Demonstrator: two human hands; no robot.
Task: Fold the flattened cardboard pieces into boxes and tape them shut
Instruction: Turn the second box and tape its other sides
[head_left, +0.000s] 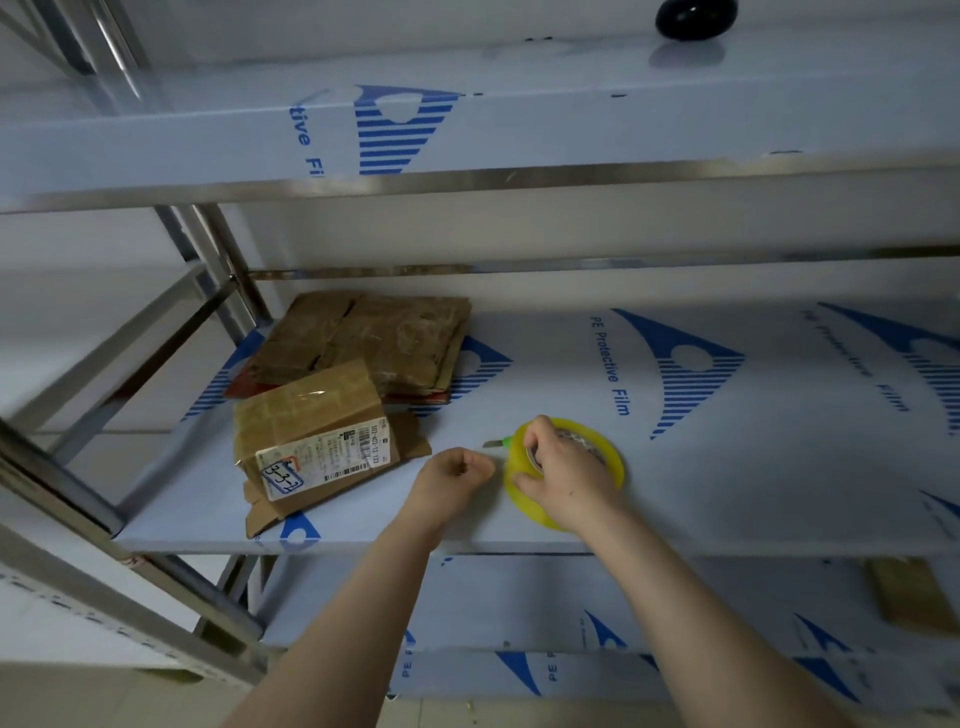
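The right hand (563, 480) has its grip closed over the one yellow tape roll (616, 462), fingers curled into the core and thumb on the near rim, and the roll lies flat on the middle shelf (727, 483) of a metal rack covered in blue-printed protective film. Just left of the tape roll, the left hand (457, 475) has its grip drawn in narrow, fingers curled; whether it pinches a tape end cannot be told. One small green-handled cutter (496, 443) lies against the roll's far-left edge, blade pointing away from it. Further left of the roll stands one made-up cardboard box (311, 431), glossy with tape and bearing a white printed label, tilted with loose flaps under it. Behind that, left of and beyond the roll, lies one stack of flattened cardboard pieces (384, 343), several deep, their number unclear. One black rounded object (695, 18) sits on the shelf above the roll.
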